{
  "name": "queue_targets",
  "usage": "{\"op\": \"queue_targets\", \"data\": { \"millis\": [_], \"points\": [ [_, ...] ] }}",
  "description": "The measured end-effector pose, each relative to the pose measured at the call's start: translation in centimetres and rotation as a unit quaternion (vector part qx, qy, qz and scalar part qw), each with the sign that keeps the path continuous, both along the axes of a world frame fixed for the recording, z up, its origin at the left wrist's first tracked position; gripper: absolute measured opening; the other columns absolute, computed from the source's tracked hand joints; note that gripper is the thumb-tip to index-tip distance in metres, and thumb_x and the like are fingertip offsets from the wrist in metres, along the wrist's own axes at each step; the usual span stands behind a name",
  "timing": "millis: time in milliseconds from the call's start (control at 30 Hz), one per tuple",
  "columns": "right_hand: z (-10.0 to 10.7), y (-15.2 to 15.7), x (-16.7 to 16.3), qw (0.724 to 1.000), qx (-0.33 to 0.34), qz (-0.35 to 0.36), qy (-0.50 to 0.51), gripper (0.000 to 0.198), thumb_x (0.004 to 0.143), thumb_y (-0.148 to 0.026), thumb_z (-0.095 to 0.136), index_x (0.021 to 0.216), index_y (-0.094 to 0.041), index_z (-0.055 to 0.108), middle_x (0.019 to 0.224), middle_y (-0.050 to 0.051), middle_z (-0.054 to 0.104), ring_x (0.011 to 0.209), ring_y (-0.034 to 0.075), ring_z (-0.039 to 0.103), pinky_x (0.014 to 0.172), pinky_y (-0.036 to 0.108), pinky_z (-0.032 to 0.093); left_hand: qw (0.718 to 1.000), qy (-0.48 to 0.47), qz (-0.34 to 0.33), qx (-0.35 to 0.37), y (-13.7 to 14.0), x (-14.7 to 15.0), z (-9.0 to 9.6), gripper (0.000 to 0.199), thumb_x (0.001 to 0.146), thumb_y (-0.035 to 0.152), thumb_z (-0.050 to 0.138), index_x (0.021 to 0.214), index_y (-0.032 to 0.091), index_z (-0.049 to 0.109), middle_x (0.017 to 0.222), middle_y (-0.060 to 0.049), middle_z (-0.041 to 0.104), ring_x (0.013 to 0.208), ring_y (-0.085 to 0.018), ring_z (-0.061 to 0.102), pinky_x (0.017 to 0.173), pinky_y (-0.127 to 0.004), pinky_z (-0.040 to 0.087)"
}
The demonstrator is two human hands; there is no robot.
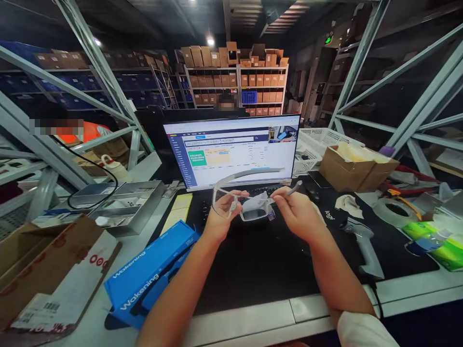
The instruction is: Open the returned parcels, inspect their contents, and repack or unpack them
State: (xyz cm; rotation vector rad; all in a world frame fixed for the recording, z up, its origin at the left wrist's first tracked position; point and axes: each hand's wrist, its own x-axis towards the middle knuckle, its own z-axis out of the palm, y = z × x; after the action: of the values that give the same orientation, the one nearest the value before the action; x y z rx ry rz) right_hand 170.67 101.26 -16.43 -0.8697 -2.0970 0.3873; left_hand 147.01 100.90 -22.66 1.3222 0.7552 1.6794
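Note:
A pair of glasses (217, 202) with a clear frame is held up above the desk mat, in front of the monitor. My left hand (223, 214) pinches the frame near its left lens, fingers closed. On the other side my right hand (298, 212) grips the glasses near the hinge, with a grey temple tip poking up beside its fingers. One pale, translucent temple arcs across the lower part of the screen. Between my hands shows a dark-tinted lens (254, 213) with a pale rim; I cannot tell whether it is attached to the glasses. Whitish crumpled material lies behind it.
A lit monitor (231, 149) stands ahead, with a keyboard partly hidden below. Left are a blue "Wakening" box (152, 274), an open carton (61, 274) and a grey tray (139, 212). A barcode scanner (363, 246), a tape roll (394, 212) and a green packet (434, 243) lie right.

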Motion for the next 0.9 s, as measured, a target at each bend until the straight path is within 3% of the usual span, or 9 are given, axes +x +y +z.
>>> {"op": "queue_targets", "data": {
  "millis": [167, 300, 500, 567, 633, 733, 900],
  "points": [
    [-0.1, 0.0, 0.1, 0.99, -0.004, 0.013, -0.137, 0.025, 0.106, -0.033, 0.043, 0.094, -0.021, 0.06, 0.086, 0.003, 0.069, 0.075, 0.017, 0.061, 0.066, 0.027, 0.036, 0.992, 0.118, -0.022, -0.046, -0.6, -0.6, 1.2, 0.038, 0.075, 0.042, 0.086, 0.103, 0.019, 0.077, 0.114, -0.014, 0.077, 0.123, -0.034, 0.064, 0.094, -0.04, 0.054],
    [-0.2, 0.3, -0.5, 0.981, -0.031, 0.01, -0.192, 0.023, 0.104, -0.028, 0.049, 0.083, -0.02, 0.058, 0.081, 0.001, 0.066, 0.071, 0.015, 0.056, 0.062, 0.027, 0.029, 0.984, 0.156, 0.01, -0.09, -0.8, -0.3, 1.9, 0.047, 0.067, 0.047, 0.089, 0.102, 0.016, 0.078, 0.118, -0.015, 0.075, 0.108, -0.034, 0.068, 0.081, -0.038, 0.057],
    [0.1, 1.2, -0.3, 0.987, -0.098, 0.067, -0.112, 0.012, 0.098, -0.03, 0.06, 0.099, -0.02, 0.067, 0.078, -0.001, 0.066, 0.07, 0.013, 0.056, 0.064, 0.024, 0.033, 0.981, 0.162, 0.045, -0.1, -0.8, -0.4, 2.3, 0.054, 0.065, 0.046, 0.09, 0.107, 0.015, 0.078, 0.111, -0.015, 0.077, 0.106, -0.032, 0.068, 0.088, -0.041, 0.056],
    [-0.1, 1.5, -0.1, 0.989, -0.088, 0.07, -0.092, 0.014, 0.096, -0.031, 0.062, 0.105, -0.021, 0.068, 0.077, -0.002, 0.065, 0.069, 0.013, 0.056, 0.065, 0.024, 0.034, 0.98, 0.168, 0.049, -0.096, -0.8, -0.3, 2.1, 0.052, 0.064, 0.045, 0.091, 0.106, 0.016, 0.078, 0.109, -0.014, 0.077, 0.104, -0.032, 0.068, 0.087, -0.041, 0.056],
    [-0.5, 2.0, 0.0, 0.993, -0.058, 0.078, -0.07, 0.013, 0.097, -0.032, 0.061, 0.098, -0.021, 0.068, 0.075, -0.002, 0.063, 0.069, 0.013, 0.054, 0.065, 0.025, 0.035, 0.98, 0.17, 0.054, -0.084, -0.7, -0.1, 1.8, 0.047, 0.066, 0.044, 0.09, 0.103, 0.017, 0.079, 0.107, -0.013, 0.077, 0.103, -0.031, 0.068, 0.086, -0.04, 0.055],
    [-1.4, 2.8, -0.2, 0.997, -0.026, 0.072, 0.004, 0.022, 0.1, -0.033, 0.054, 0.086, -0.02, 0.063, 0.075, 0.0, 0.062, 0.07, 0.014, 0.055, 0.066, 0.025, 0.038, 0.989, 0.119, 0.068, -0.052, -0.5, 0.0, 1.4, 0.038, 0.07, 0.042, 0.089, 0.098, 0.018, 0.079, 0.105, -0.012, 0.078, 0.101, -0.027, 0.068, 0.08, -0.035, 0.054],
    [-3.1, 4.0, -1.6, 0.975, -0.082, 0.065, 0.198, 0.03, 0.1, -0.048, 0.051, 0.091, -0.021, 0.06, 0.064, -0.002, 0.061, 0.061, 0.015, 0.059, 0.066, 0.028, 0.046, 0.996, 0.0, 0.091, -0.018, -0.1, -0.4, 1.1, 0.04, 0.068, 0.041, 0.091, 0.099, 0.019, 0.077, 0.103, -0.012, 0.079, 0.097, -0.024, 0.07, 0.079, -0.033, 0.053]
  ]
}}
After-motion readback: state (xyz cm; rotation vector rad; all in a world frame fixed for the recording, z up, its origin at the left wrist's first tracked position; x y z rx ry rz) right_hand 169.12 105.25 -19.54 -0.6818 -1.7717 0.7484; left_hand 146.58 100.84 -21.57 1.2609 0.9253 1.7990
